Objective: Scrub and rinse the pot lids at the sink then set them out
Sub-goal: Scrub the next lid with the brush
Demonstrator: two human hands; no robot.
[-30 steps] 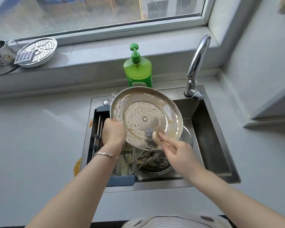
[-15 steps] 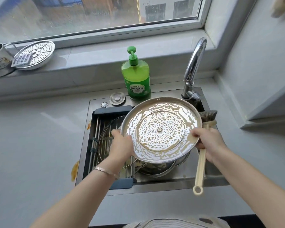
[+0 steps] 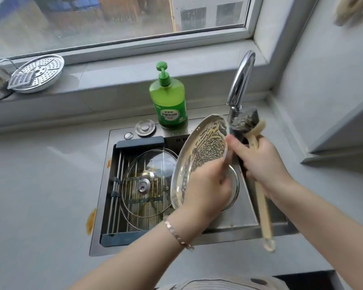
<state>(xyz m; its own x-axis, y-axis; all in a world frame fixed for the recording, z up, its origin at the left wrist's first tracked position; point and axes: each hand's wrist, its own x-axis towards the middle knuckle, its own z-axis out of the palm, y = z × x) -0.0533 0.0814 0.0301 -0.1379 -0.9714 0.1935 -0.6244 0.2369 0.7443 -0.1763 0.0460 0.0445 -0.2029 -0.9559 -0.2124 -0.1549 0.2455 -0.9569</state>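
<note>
Tipped edge-on now, steel lid (image 3: 201, 155) hides left hand's (image 3: 205, 193) fingers.

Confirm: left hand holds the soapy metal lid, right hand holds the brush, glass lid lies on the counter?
No. The glass lid lies on the rack in the sink, not on the counter, as the head view shows. The left hand does hold the soapy metal lid and the right hand the brush.

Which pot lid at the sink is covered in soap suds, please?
The round stainless-steel lid, held tilted by the left hand while the right hand holds a wooden brush; the clear glass lid lies flat on the metal sink rack.
</note>
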